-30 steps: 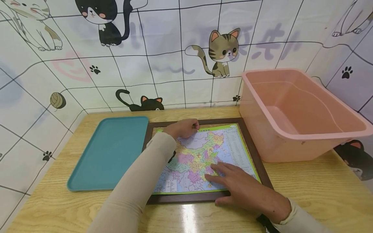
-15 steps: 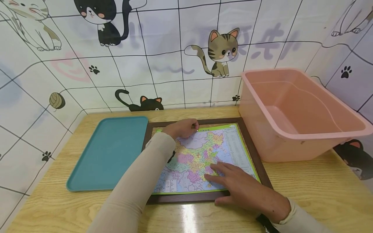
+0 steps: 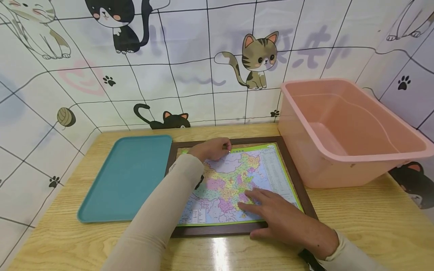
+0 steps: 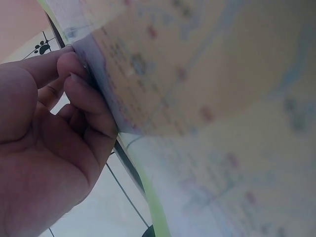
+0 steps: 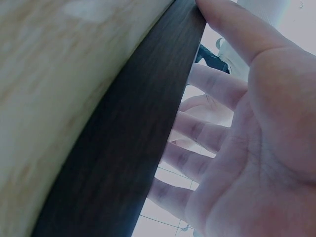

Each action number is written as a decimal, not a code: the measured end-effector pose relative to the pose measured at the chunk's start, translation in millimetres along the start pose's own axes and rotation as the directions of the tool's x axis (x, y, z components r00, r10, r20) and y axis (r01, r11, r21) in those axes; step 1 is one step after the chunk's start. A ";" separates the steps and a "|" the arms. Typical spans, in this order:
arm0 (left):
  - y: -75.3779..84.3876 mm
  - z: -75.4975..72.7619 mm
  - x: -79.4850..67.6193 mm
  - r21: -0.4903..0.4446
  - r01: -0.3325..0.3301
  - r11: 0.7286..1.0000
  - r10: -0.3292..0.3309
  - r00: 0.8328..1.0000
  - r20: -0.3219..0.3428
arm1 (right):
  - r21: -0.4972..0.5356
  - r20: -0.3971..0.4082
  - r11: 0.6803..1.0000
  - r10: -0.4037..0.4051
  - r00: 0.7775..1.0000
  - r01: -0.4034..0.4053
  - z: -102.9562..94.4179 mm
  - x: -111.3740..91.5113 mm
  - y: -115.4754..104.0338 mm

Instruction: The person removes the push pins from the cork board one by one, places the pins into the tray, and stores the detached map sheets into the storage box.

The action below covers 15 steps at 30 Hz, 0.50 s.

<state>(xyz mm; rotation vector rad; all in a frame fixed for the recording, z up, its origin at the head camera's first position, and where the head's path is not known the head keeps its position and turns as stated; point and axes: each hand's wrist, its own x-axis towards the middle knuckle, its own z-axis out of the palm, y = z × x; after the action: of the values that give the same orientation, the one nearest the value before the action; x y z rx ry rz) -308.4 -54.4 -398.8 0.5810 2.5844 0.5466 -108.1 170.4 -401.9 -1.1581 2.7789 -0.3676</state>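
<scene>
A colourful map (image 3: 223,184) with a green border lies on a cork-coloured board in a dark brown frame (image 3: 217,230). At the map's top edge my left hand (image 3: 211,148) pinches a tiny pale thing that looks like a pushpin (image 3: 229,151), mostly hidden by the fingertips. In the left wrist view, the left hand's thumb and finger (image 4: 81,94) meet against the map sheet (image 4: 197,123). My right hand (image 3: 276,212) rests with spread fingers on the map's lower right, its thumb by the frame's near edge. The right wrist view has its fingers (image 5: 190,133) partly behind the frame edge.
A teal tray (image 3: 127,177) lies flat left of the frame, close to it. A large pink tub (image 3: 325,171) stands to the right, against the frame's right side. Behind the wooden table (image 3: 352,210) rises a cat-patterned wall covering (image 3: 190,82).
</scene>
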 end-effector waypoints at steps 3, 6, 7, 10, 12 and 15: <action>1.5 -0.3 -1.6 -0.003 -0.011 1.000 0.011 1.000 -0.002 | 0.004 -0.002 1.000 0.001 1.000 -0.001 -0.3 -0.1 0.3; 2.3 0.1 -2.6 -0.007 -0.013 1.000 0.013 1.000 0.000 | 0.009 -0.004 1.000 0.001 1.000 -0.001 0.0 -0.1 0.6; 2.4 0.1 -2.8 -0.008 -0.011 1.000 0.011 1.000 0.001 | 0.008 -0.005 1.000 0.000 1.000 0.000 0.1 0.0 0.8; 2.6 -0.4 -3.4 -0.007 -0.007 1.000 0.007 1.000 0.004 | 0.007 -0.005 1.000 -0.002 1.000 0.002 0.3 0.5 0.8; 2.5 -0.8 -3.7 -0.004 -0.009 1.000 0.009 1.000 0.005 | 0.007 -0.004 1.000 -0.002 1.000 0.002 0.3 0.7 0.7; 2.2 -1.7 -4.2 0.003 -0.015 1.000 0.015 1.000 0.006 | 0.009 -0.001 1.000 -0.001 1.000 0.001 -0.2 1.2 0.3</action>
<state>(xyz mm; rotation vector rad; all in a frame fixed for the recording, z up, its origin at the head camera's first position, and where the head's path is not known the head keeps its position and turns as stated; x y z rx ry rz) -305.1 -55.1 -395.0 0.6019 2.5776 0.5455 -109.2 169.8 -401.8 -1.1573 2.7748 -0.3798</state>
